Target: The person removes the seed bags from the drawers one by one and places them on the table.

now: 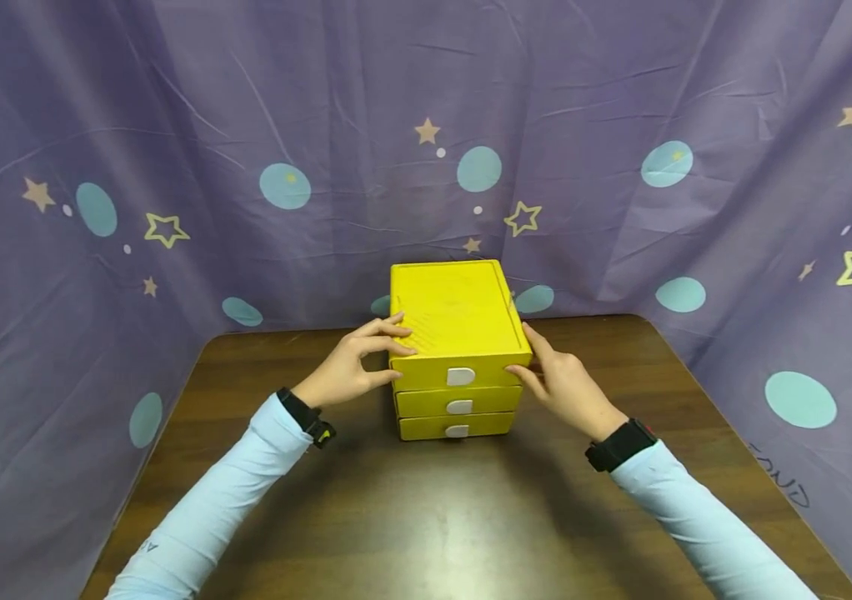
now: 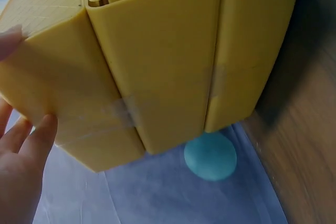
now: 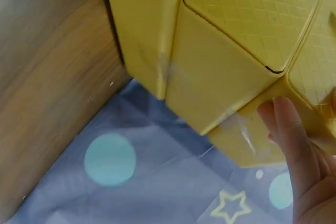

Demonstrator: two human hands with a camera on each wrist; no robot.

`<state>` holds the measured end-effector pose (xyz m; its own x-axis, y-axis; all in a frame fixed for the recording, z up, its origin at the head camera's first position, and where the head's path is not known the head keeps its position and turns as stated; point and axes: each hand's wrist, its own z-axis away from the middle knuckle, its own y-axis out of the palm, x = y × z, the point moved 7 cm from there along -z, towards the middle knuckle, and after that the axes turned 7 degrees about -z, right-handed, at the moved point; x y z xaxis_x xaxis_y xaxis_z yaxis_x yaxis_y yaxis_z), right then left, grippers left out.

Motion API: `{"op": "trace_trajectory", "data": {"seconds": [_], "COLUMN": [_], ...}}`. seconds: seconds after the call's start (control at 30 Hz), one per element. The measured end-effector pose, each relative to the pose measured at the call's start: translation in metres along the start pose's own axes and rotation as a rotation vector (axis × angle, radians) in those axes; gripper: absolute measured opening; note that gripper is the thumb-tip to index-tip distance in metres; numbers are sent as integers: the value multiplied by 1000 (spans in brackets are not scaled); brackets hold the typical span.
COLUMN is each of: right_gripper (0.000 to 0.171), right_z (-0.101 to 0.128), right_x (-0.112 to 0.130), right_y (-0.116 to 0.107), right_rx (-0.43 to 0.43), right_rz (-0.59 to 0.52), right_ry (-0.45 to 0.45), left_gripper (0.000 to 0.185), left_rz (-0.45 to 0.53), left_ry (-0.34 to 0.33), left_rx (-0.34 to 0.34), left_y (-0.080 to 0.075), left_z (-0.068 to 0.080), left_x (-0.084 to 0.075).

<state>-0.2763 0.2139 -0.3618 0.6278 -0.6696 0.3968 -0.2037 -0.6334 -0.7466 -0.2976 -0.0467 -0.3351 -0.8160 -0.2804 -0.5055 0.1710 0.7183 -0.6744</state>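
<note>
A yellow mini drawer unit (image 1: 459,308) with three stacked drawers stands upright on the table, its front towards me. Each drawer has a small white pull tab, such as the top one (image 1: 460,377). My left hand (image 1: 354,360) holds its upper left front corner, fingers over the top edge and thumb at the front. On the opposite side my right hand (image 1: 567,385) grips the upper right corner, thumb on the front and fingers along the side. In the right wrist view, the fingers (image 3: 294,140) lie against the side wall. All three drawers appear pushed in.
The brown wooden table (image 1: 426,517) reaches back to a purple curtain (image 1: 366,100) printed with stars and teal ovals. That curtain hangs close behind the drawer unit and along both sides. Clear tape (image 2: 123,111) runs across the unit's side.
</note>
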Motion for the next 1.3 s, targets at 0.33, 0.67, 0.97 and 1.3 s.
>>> {"op": "trace_trajectory", "data": {"seconds": [0.33, 0.67, 0.97, 1.3], "right_gripper": [69, 69, 62, 62], "right_z": [-10, -20, -28, -23], "right_x": [12, 24, 22, 9], "right_y": [16, 20, 21, 25], "right_rx": [1, -28, -36, -60], "right_rz": [-17, 13, 25, -19], "right_ry": [-45, -98, -110, -38], "left_gripper": [32, 31, 32, 25], "left_rz": [-13, 31, 37, 15], "left_ry": [-59, -95, -115, -112], "left_rx": [-20, -21, -47, -131], "left_y": [-16, -29, -32, -19], "left_z": [15, 13, 13, 13], "left_x": [3, -3, 1, 31]}}
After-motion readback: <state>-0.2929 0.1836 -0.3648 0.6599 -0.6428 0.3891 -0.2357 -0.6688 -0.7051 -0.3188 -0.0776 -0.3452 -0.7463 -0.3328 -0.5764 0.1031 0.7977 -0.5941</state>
